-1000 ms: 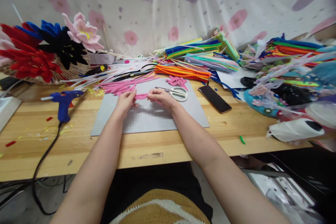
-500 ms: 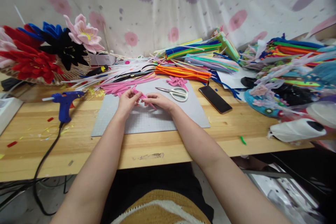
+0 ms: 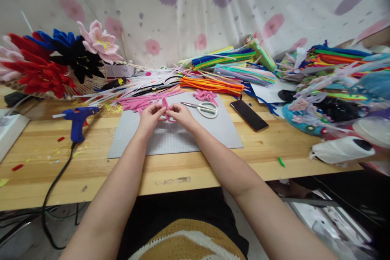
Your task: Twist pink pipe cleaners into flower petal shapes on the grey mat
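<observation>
Pink fuzzy strip (image 3: 165, 105) sits over the grey mat (image 3: 176, 140), pinched by the fingertips of both the left hand (image 3: 152, 116) and right hand (image 3: 179, 113). Bending too sharply could kink it; a slack pinch might drop it onto the mat.

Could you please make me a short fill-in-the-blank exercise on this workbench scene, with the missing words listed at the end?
1. The left hand and the right hand hold a fuzzy stem coloured ____.
2. The scissors lie on a mat coloured ____.
3. In this view, the phone lies to the ____ of the scissors.
4. The body of the glue gun is coloured ____.

Missing words: pink; gray; right; blue.
</observation>
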{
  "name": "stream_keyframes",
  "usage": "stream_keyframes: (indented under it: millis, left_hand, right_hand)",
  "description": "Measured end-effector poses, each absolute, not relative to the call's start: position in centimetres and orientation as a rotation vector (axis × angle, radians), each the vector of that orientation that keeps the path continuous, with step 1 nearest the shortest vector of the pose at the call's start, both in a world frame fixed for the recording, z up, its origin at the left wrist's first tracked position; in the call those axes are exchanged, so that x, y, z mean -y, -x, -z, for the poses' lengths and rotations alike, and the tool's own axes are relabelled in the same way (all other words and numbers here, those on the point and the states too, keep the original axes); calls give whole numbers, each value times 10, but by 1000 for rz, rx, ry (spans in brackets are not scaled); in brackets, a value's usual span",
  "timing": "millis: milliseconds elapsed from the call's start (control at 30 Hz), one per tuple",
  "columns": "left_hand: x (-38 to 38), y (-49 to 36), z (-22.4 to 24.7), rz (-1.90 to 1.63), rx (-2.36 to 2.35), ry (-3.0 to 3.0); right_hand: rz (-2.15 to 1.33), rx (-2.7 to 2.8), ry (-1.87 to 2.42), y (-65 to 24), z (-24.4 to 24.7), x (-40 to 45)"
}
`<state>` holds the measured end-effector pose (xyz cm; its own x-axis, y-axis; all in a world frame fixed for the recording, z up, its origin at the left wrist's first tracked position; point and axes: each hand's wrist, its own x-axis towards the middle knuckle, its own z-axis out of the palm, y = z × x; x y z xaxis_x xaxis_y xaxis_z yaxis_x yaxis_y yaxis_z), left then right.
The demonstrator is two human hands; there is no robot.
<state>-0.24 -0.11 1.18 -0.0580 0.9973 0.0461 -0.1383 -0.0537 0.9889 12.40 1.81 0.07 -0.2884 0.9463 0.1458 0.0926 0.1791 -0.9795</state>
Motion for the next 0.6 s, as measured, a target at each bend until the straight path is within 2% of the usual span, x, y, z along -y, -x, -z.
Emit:
stream_keyframes:
  millis: [267,600]
  left_hand:
    - [4,9,-18,-1234,-1105,-1146]
    - [5,3,-15,-1514,-1272,-1446]
  right_hand:
    - [-1274,1504,1060,-123,-5,-14]
    - [-1089,1538,1014,-122,-2,-14]
